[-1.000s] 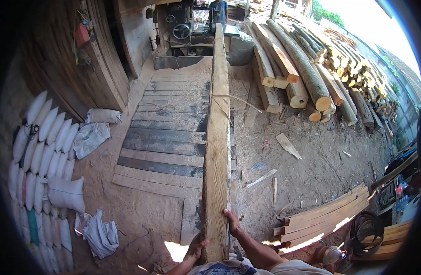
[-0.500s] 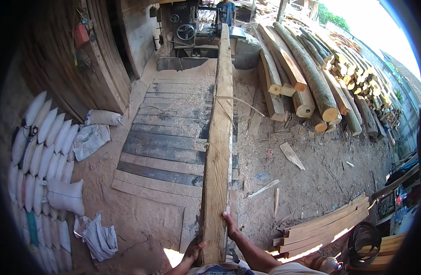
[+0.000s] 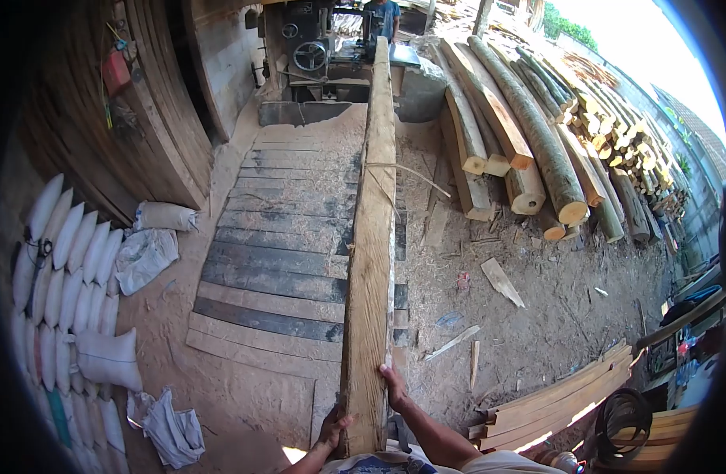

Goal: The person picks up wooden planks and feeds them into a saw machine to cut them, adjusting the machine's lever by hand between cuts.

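Note:
A long, squared wooden beam point(image 3: 371, 261) stretches away from my body towards a machine with handwheels point(image 3: 310, 56). My left hand point(image 3: 332, 427) presses on the left side of its near end, fingers curled against the edge. A little farther up, my right hand point(image 3: 394, 389) grips the right side, thumb along the top edge. The near end reaches my waist. A thin strip of bark or cord point(image 3: 414, 175) lies across the beam and sticks out to the right. What supports the far end is hard to make out.
Another person point(image 3: 385, 17) stands by the machine. Logs and squared timbers point(image 3: 525, 134) lie right, above stacked sawn boards point(image 3: 556, 399). Filled white sacks point(image 3: 82, 261) line the left. Dusty planks point(image 3: 276, 265) cover the ground beside the beam.
The view has turned slightly, so the surroundings sit a little differently in frame. Both hands keep their hold at about the same spots on the beam; any beam travel is too slight to tell.

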{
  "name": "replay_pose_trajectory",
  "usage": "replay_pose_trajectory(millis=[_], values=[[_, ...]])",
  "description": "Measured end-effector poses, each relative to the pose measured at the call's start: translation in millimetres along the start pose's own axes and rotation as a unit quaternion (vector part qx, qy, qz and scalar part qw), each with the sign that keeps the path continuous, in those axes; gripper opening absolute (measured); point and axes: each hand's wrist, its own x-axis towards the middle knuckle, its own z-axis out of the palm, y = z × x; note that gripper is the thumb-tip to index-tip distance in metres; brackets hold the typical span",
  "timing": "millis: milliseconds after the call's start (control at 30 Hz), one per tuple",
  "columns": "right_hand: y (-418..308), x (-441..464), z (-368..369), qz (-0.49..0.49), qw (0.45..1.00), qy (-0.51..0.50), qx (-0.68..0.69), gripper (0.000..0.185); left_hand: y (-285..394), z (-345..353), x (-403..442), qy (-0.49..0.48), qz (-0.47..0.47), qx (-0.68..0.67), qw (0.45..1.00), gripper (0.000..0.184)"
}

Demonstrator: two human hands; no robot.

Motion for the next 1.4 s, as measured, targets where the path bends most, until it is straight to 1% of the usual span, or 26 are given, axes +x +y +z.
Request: replay_pose_trajectory(millis=[67, 167, 267, 467, 567, 667, 700, 800, 833, 967, 1067, 1167, 1267, 1400], values=[[7.0, 21.8, -7.6, 0.018, 1.0, 0.012, -0.001, 0.077, 5.0, -3.6, 15.7, 0.0, -0.004, 0.039, 0.999, 0.088], [5.2, 49.9, -14.0, 0.046, 0.999, 0.013, 0.019, 0.076, 35.6, 11.3, 33.3, 0.01, -0.014, 0.017, 1.0, 0.088], [-8.0, 77.6, -14.0, 0.028, 0.999, 0.013, 0.021, 0.076, 30.6, 1.4, 65.3, 0.006, -0.03, 0.034, 0.999, 0.088], [-33.6, 147.0, -18.2, 0.035, 0.997, 0.006, 0.063, 0.074, 59.2, 13.0, 129.0, 0.019, -0.054, -0.028, 0.998, 0.091], [-58.2, 184.7, -20.9, 0.015, 0.999, 0.006, 0.042, 0.074, 89.9, 24.1, 163.9, 0.016, -0.041, -0.01, 0.999, 0.092], [-72.3, 232.1, -35.6, 0.039, 0.998, -0.033, 0.031, 0.086, 128.0, 37.9, 203.3, 0.018, -0.037, 0.009, 0.999, 0.092], [-90.1, 242.9, -32.9, 0.054, 0.998, -0.025, 0.028, 0.087, 137.4, 41.8, 219.0, 0.017, -0.032, 0.004, 0.999, 0.092], [-132.5, 285.6, -30.6, 0.038, 0.999, -0.021, 0.011, 0.088, 161.6, 51.7, 266.1, 0.014, -0.023, -0.005, 1.0, 0.093], [-130.0, 305.5, -35.1, 0.055, 0.998, -0.011, 0.037, 0.088, 168.4, 53.6, 283.6, 0.014, -0.024, -0.004, 1.0, 0.093], [-152.6, 373.6, -46.2, 0.051, 0.998, -0.021, 0.04, 0.09, 182.4, 55.3, 350.0, 0.018, -0.03, 0.006, 0.999, 0.093], [-173.2, 417.9, -51.6, 0.05, 0.997, -0.024, 0.048, 0.091, 231.3, 80.3, 387.3, 0.022, 0.011, -0.016, 1.0, 0.093], [-199.4, 457.9, -55.6, 0.057, 0.998, -0.019, 0.033, 0.09, 277.5, 96.7, 421.7, 0.011, 0.026, 0.002, 1.0, 0.092], [-207.2, 506.1, -62.7, 0.053, 0.998, -0.021, 0.04, 0.089, 300.3, 97.2, 465.2, -0.003, 0.012, 0.034, 0.999, 0.092], [-231.7, 581.2, -69.5, 0.035, 0.998, -0.033, 0.032, 0.086, 335.5, 106.2, 527.9, 0.013, 0.006, 0.033, 0.999, 0.092]])
